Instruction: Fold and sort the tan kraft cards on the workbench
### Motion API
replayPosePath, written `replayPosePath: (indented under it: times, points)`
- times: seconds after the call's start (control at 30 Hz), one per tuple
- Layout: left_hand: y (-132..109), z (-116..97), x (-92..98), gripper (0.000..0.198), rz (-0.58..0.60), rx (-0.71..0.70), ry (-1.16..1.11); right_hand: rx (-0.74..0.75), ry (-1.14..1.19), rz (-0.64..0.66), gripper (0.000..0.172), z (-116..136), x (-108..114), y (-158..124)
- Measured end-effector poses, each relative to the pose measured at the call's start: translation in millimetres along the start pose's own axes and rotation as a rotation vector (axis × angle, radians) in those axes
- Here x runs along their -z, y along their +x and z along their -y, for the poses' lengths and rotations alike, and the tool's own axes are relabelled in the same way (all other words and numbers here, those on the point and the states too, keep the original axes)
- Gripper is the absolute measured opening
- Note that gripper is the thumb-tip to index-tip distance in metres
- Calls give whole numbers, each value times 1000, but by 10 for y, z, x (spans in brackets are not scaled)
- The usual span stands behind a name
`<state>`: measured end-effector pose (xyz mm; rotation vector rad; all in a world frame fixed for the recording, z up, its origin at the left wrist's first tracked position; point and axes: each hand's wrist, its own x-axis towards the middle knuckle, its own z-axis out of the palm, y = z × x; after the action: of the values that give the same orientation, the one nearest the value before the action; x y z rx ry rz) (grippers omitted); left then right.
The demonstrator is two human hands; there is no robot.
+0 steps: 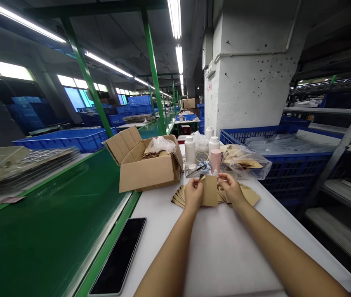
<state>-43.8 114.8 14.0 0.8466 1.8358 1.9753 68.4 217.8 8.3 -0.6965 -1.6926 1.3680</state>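
Kraft envelope [210, 190] is held upright, pinched between left hand [194, 194] and right hand [231, 189], fanned envelopes [177, 198] beneath, pink bottle [215, 161] at 12 o'clock.

Matt kraft-paper envelope [209, 190], glossy white plastic bottle [189, 150], smooth white tabletop [221, 247]
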Motion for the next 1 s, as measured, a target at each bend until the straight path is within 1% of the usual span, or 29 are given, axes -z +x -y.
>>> replayPosePath:
  times: [0.03,0.07,0.13,0.17,0.2,0.27,0.37,0.47,0.6,0.63,0.7,0.8,0.87,1.0]
  points:
    - [38,14,32,14,-39,22,-21,38,-86,-14,39,-11,24,22]
    - [75,27,66,16,-67,43,-34,85,-219,-18,34,-22,51,41]
    - [134,52,130,18,-105,89,-59,172,-561,15,24,-38,105,61]
    - [155,65,154,18,-113,106,-65,196,-725,51,20,-41,129,58]
    - [168,78,172,18,-115,116,-67,197,-854,97,17,-38,150,47]
    - [180,104,187,18,-108,121,-55,141,-1000,207,14,-17,185,7]
    - [180,138,177,18,-91,107,-2,35,-1073,393,16,27,232,-57]
    - [179,162,157,20,-71,85,63,1,-1101,491,24,51,284,-72]
    - [160,183,130,32,-84,75,152,-34,-1108,477,24,46,315,-45]
    - [150,185,123,33,-89,70,177,-41,-1119,467,23,46,310,-42]
    - [124,176,108,25,-72,54,225,-45,-1145,452,25,49,288,-44]
    - [80,140,86,13,-1,49,273,-40,-1190,424,27,58,246,-53]
    - [54,111,74,16,30,57,291,-48,-1222,407,26,65,228,-50]
    - [17,65,52,26,57,63,307,-55,-1250,376,24,63,226,-18]
